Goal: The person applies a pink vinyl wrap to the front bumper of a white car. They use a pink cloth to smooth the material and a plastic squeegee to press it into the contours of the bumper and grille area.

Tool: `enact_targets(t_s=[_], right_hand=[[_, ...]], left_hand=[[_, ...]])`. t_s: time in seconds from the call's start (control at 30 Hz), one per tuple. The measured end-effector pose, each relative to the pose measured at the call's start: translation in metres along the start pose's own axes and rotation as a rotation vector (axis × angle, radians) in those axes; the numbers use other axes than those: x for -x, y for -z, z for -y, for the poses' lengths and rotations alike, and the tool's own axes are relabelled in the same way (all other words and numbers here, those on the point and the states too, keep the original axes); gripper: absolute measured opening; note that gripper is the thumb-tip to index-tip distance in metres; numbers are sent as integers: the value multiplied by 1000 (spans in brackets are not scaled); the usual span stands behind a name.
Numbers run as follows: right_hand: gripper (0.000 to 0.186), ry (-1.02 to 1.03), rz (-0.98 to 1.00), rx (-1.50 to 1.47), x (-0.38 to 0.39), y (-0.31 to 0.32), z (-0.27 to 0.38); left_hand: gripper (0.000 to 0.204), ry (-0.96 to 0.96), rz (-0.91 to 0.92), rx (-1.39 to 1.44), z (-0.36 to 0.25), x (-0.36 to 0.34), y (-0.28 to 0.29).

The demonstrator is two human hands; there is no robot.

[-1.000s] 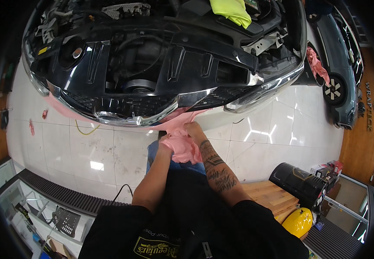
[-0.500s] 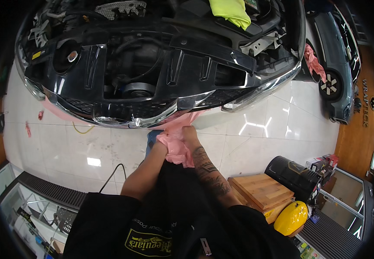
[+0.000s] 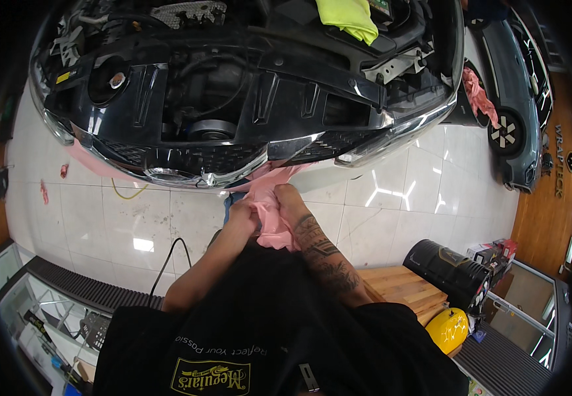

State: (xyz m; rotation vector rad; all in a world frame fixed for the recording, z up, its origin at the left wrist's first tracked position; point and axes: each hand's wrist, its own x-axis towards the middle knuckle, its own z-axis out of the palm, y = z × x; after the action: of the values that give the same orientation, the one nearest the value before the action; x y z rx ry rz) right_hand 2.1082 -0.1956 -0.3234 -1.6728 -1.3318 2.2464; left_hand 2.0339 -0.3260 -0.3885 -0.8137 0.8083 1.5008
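A crumpled sheet of pink vinyl film [image 3: 269, 216] runs from the front bumper of a car [image 3: 167, 177] down toward my body. My left hand [image 3: 242, 214] is closed on the left edge of the film. On the other side, my right hand [image 3: 288, 200] grips the film in a fist, with the tattooed forearm below it. Part of the film still lies along the bumper's lower left. The front of the car stands before me with its engine bay uncovered.
A yellow-green cloth [image 3: 350, 20] lies over the engine bay. To the right are a second car [image 3: 520, 99], a wooden box [image 3: 401, 290], a black drum [image 3: 444, 270] and a yellow rounded object [image 3: 447, 330]. Pink scraps [image 3: 44, 192] and a yellow cord [image 3: 131, 193] rest on the tiled floor.
My left hand has moved up and slightly left, and shows more clearly beside the film. My right hand has risen slightly. The film between them hangs more stretched out.
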Motion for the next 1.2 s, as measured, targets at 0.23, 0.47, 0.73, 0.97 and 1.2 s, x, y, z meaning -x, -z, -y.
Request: enact_targets(t_s=[0.23, 0.47, 0.73, 0.97, 1.2], right_hand=[[16, -214, 54, -297, 14, 3, 22], [23, -279, 168, -441, 54, -7, 70], [31, -154, 376, -359, 51, 24, 61], [32, -151, 372, -387, 46, 39, 46], [27, -218, 435, -400, 49, 44, 53]], left_hand=[[25, 135, -39, 61, -28, 64, -58], [38, 127, 307, 58, -7, -22, -47], [28, -61, 180, 23, 2, -13, -75], [22, -105, -52, 63, 3, 15, -114], [32, 35, 388, 217, -6, 42, -130]])
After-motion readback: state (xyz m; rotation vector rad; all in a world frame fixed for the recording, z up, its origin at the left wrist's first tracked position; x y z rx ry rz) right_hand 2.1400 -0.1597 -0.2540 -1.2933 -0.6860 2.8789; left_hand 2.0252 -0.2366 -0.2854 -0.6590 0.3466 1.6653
